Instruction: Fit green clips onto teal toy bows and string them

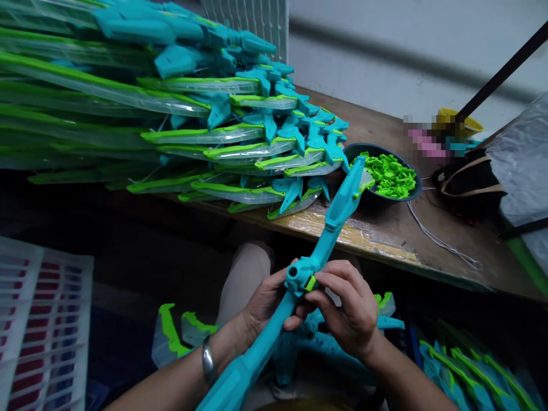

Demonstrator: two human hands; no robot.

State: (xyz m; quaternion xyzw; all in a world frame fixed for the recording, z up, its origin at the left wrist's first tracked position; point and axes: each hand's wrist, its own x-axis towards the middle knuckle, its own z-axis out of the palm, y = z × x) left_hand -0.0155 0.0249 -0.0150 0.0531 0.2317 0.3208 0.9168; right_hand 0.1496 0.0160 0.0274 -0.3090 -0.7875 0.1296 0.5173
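Observation:
A long teal plastic toy piece, like a toy bow's body, slants across my lap up toward the table edge. My left hand is wrapped round its middle from the left and below, beside a round hole in the hub. My right hand pinches a small bright green plastic part against the side of that hub. Whether the green part is seated in the hub, I cannot tell. Under my hands, more teal and green pieces lie across my lap, partly hidden.
Many teal and green toy bows are stacked on the wooden table. Beside them stands a dark bowl of small green parts. White slotted crates stand at left. More pieces lie at lower right. A yellow container sits farther back.

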